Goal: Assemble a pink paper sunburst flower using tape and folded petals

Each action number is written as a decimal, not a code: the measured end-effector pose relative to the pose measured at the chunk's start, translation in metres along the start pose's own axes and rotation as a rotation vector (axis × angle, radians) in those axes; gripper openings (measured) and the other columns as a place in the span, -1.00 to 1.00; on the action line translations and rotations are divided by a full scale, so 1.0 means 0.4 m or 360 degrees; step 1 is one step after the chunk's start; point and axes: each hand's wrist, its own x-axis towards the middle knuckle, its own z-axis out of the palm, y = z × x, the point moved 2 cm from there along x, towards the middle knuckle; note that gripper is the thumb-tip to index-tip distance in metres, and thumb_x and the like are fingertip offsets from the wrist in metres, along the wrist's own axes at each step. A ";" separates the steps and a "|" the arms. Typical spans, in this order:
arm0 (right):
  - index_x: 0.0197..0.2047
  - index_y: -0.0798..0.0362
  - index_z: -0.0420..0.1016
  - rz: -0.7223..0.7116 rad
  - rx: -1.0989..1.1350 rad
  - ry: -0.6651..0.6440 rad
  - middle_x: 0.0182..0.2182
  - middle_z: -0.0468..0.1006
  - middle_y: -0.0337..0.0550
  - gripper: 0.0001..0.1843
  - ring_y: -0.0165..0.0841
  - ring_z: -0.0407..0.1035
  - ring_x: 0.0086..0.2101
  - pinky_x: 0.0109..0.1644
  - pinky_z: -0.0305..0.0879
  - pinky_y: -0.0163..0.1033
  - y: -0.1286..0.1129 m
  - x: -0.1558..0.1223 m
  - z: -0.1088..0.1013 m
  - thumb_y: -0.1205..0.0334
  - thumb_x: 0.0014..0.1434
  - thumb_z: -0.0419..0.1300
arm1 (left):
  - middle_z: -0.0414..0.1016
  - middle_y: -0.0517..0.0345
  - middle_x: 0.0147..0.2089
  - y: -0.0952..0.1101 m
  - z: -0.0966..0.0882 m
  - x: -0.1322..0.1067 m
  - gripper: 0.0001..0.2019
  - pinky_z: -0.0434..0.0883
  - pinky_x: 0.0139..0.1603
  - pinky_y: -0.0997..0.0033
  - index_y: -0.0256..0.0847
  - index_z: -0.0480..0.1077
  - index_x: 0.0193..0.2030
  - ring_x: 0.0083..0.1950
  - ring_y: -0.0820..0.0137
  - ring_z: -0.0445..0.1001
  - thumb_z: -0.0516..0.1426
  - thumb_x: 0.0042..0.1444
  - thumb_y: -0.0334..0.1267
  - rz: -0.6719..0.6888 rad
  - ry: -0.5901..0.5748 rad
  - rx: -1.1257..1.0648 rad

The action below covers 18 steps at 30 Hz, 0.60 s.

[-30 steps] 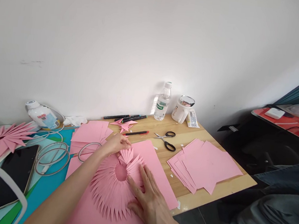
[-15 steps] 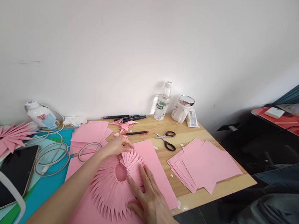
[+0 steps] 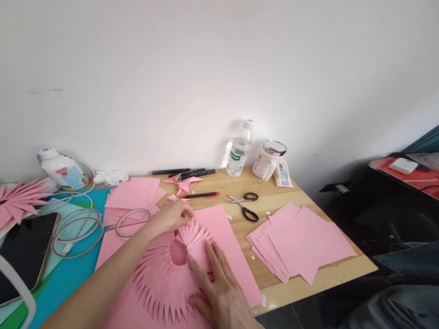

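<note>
A ring of folded pink paper points (image 3: pixel 164 279) lies on a large pink sheet (image 3: pixel 229 254) at the near edge of the wooden table (image 3: pixel 278 202). My left hand (image 3: pixel 169 216) is closed in a pinch on a folded point at the ring's far side. Flat on the ring's right side lies my right hand (image 3: pixel 218 285), its fingers stretched out and pressing the paper down.
A stack of pink squares (image 3: pixel 301 244) lies to the right, scissors (image 3: pixel 244 205) and pens (image 3: pixel 187 172) behind. A water bottle (image 3: pixel 239 150) and mug (image 3: pixel 266 160) stand by the wall. Left are wire rings (image 3: pixel 79 225), a phone (image 3: pixel 13 258) and another pink paper star (image 3: pixel 1 204). Someone's legs are at far right.
My left hand has shifted slightly nearer and rightward along the ring's far edge, still pinching a folded point. The right hand has stayed flat in place.
</note>
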 end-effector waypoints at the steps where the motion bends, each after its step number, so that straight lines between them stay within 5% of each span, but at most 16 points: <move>1: 0.34 -0.15 -0.07 0.0005 0.0002 0.0001 0.35 -0.28 0.03 -0.04 0.07 -0.15 0.27 0.17 0.21 0.13 0.000 0.000 0.000 0.27 -0.02 0.34 | 0.52 0.14 -0.39 -0.003 0.001 0.001 -0.87 0.31 -0.33 0.44 -0.21 0.52 -0.43 -0.32 0.33 0.45 0.21 -0.18 -0.27 0.0008 0.0007 0.0010; 18: 0.33 -0.12 0.01 0.0002 -0.0007 0.0003 0.34 -0.19 0.06 -0.07 0.06 -0.13 0.26 0.16 0.23 0.12 -0.001 0.005 -0.007 0.27 -0.04 0.36 | 0.52 0.11 -0.36 0.018 0.012 -0.030 -0.81 0.33 -0.31 0.40 -0.21 0.52 -0.31 -0.24 0.24 0.46 0.21 -0.13 -0.28 -0.0038 0.0117 0.0168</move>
